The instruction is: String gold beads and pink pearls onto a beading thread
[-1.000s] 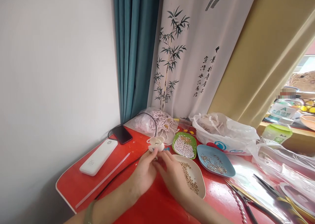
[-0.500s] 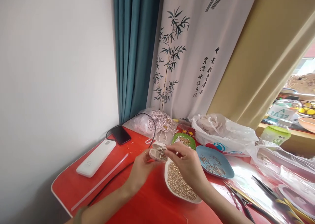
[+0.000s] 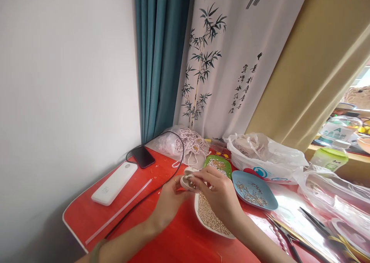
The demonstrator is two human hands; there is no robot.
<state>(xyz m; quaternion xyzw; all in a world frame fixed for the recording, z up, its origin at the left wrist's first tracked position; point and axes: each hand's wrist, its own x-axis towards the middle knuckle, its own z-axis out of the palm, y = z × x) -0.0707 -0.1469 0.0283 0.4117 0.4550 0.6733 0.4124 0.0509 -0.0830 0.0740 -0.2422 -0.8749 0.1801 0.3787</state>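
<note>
My left hand (image 3: pixel 168 202) holds a small white case (image 3: pixel 184 183) with its rounded lid raised, and small metallic-looking pieces show inside. The fingers of my right hand (image 3: pixel 221 190) are pinched together at the mouth of the case. What they grip, if anything, is too small to make out. Below both hands sits a white dish (image 3: pixel 197 213) filled with gold beads (image 3: pixel 212 216), partly covered by my right hand. Just beyond the right hand are a green tray (image 3: pixel 229 170) of mixed beads and a blue tray (image 3: pixel 270 195) with small gold pieces.
Strings of pink beads (image 3: pixel 192 141) lie at the back beside a plastic bag. A phone (image 3: pixel 143 157), a white power bank (image 3: pixel 114 184), a black cable (image 3: pixel 138 205) and a clear strip (image 3: pixel 118 212) lie at left. Pliers (image 3: pixel 289 236) and a plastic-bagged bowl (image 3: pixel 268 159) are at right.
The view has shifted slightly. Both hands stay together at the white case, which is turned a little, and the right fingertips reach further over its opening.
</note>
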